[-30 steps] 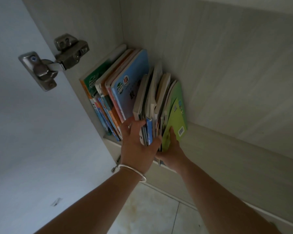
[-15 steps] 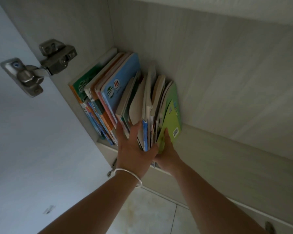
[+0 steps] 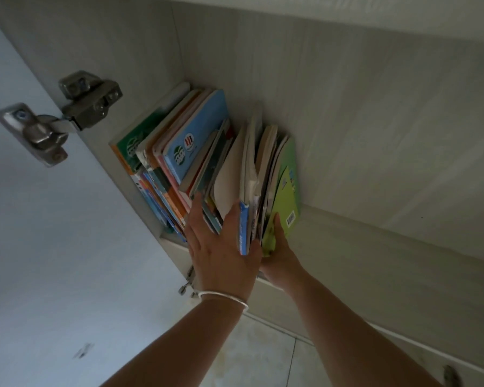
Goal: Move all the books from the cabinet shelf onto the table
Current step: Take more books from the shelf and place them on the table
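books [image 3: 252, 174] stand upright between your palms: left hand [image 3: 221, 247] flat against the blue-spined side, right hand [image 3: 277, 255] pressed on the green cover.

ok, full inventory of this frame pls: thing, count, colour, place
books: a dozen or so, exact count unclear; green, orange, pink, blue and pale covers; standing and leaning on the shelf, left end.
lime-green book: one, barcode showing, rightmost of the row.
cabinet shelf: one, pale wood grain, running right from the books.
cabinet door: one, white, open at left.
hinge: one, grey metal, upper left, joining door and cabinet side.
floor tiles: pale, bottom centre.
bracelet: one, white, on the left wrist.
left hand: pressed on the bundle's left side.
right hand: on the lime-green book.
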